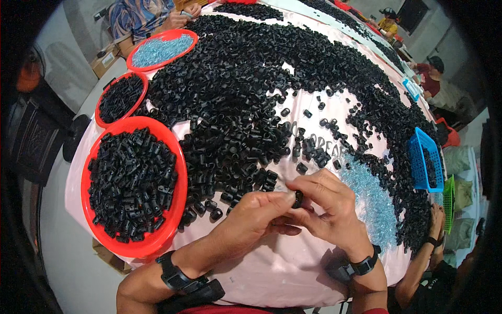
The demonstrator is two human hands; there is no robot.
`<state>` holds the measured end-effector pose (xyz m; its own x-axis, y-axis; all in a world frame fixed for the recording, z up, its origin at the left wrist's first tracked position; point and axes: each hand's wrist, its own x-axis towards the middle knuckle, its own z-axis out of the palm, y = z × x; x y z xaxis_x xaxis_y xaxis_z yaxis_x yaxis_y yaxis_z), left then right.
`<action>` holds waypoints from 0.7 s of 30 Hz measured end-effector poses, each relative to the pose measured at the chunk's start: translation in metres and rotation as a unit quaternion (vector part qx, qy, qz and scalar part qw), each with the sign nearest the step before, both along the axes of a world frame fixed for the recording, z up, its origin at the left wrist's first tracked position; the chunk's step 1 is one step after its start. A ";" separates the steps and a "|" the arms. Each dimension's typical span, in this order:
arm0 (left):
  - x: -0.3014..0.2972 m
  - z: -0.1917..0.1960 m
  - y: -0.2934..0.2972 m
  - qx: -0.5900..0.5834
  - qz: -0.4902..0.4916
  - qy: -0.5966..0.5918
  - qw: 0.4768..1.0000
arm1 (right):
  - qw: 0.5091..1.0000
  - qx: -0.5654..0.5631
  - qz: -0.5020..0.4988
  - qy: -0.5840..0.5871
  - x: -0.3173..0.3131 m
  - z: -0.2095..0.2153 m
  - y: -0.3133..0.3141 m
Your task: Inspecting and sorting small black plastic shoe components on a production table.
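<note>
Seemingly, both hands pinch one black part.

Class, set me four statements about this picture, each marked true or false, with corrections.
1. The left hand and right hand meet at a small black part. True.
2. The blue basket stands on the table's left side. False: the blue basket is on the right.
3. The largest red tray holds black pieces. True.
4. Every clear bluish piece lies in a tray. False: a loose bluish pile lies beyond the right wrist.
</note>
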<state>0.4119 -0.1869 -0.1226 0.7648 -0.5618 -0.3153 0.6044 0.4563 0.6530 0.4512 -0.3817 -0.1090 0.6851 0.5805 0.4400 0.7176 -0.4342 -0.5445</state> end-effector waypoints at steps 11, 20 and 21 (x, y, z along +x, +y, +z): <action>0.010 -0.011 0.009 0.054 0.142 -0.079 0.985 | 0.999 0.024 -0.005 -0.040 0.004 0.001 -0.008; 0.006 -0.007 0.008 0.126 0.176 -0.144 0.966 | 0.993 0.074 0.021 -0.093 0.003 -0.001 -0.009; 0.005 -0.005 0.008 0.126 0.177 -0.147 0.965 | 0.992 0.075 0.022 -0.096 0.002 0.000 -0.010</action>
<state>0.4167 -0.1790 -0.1272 0.9719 -0.1829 -0.1482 0.2118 0.4051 0.8894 0.4529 -0.3914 -0.1089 0.5562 0.5254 0.6439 0.8306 -0.3252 -0.4521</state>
